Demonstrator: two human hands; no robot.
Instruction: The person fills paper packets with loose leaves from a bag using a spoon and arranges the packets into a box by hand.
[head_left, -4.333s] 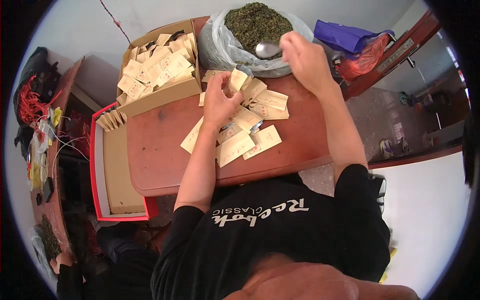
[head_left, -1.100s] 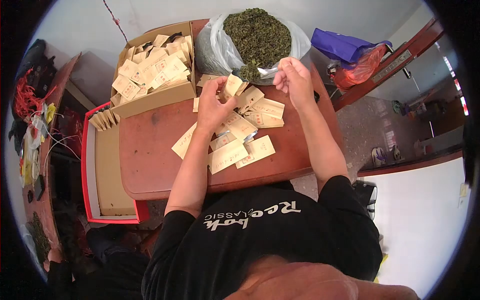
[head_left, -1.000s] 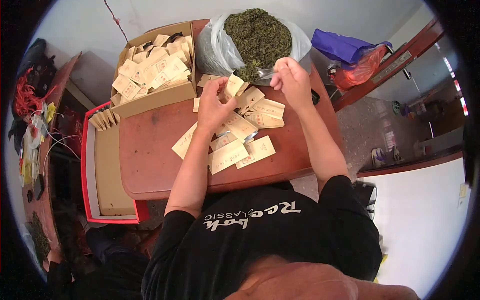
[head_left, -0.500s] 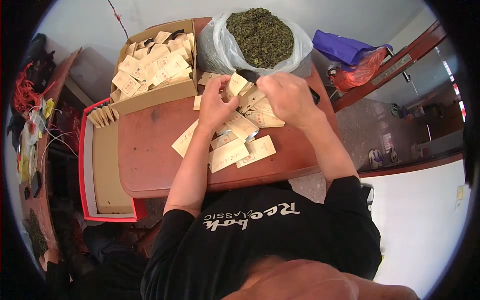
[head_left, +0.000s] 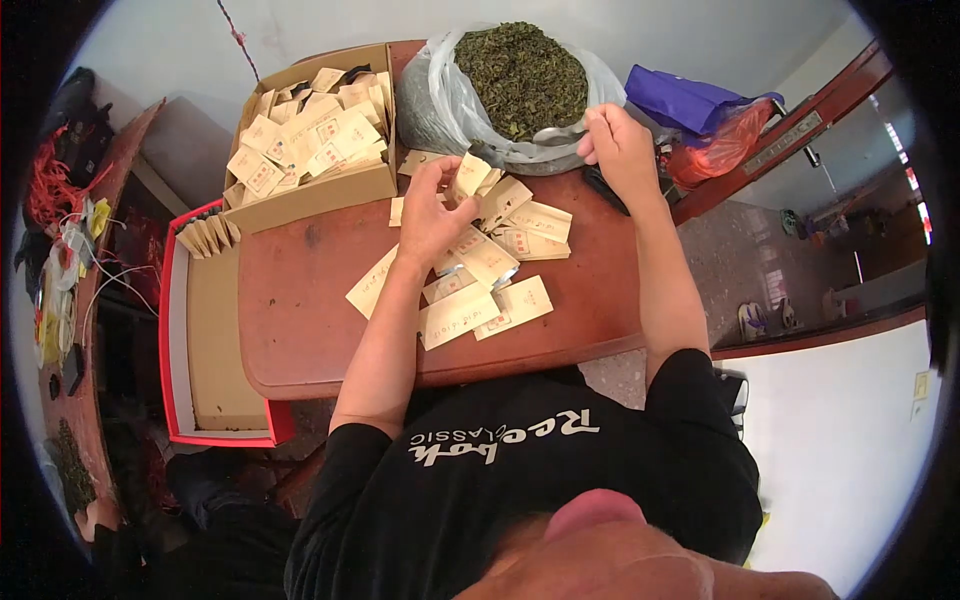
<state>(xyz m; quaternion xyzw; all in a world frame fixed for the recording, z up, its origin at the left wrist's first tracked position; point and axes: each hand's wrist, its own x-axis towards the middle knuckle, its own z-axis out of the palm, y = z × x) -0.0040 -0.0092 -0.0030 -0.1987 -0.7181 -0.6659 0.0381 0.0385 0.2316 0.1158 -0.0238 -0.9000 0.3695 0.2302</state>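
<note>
My left hand [head_left: 436,205] is closed on a small kraft paper packet [head_left: 470,176], held upright above a pile of loose packets [head_left: 485,258] on the table. My right hand [head_left: 622,150] grips the handle of a spoon [head_left: 556,133]. The spoon's bowl lies at the near right edge of a heap of dried green-brown leaves [head_left: 520,80]. Those leaves fill a clear plastic bag [head_left: 428,95] standing at the back of the table. Whether the spoon holds any leaves is hard to make out.
A cardboard box [head_left: 320,192] full of packets stands back left. Beside the red-brown table [head_left: 320,290] is a red-rimmed box [head_left: 168,340] with several packets at its far end. A black object [head_left: 604,190] lies near my right wrist. A purple bag [head_left: 685,98] is at right.
My right hand has moved right and up, from beside the packet to the bag's edge, bringing the spoon to the leaves. My left hand stays in place with the packet.
</note>
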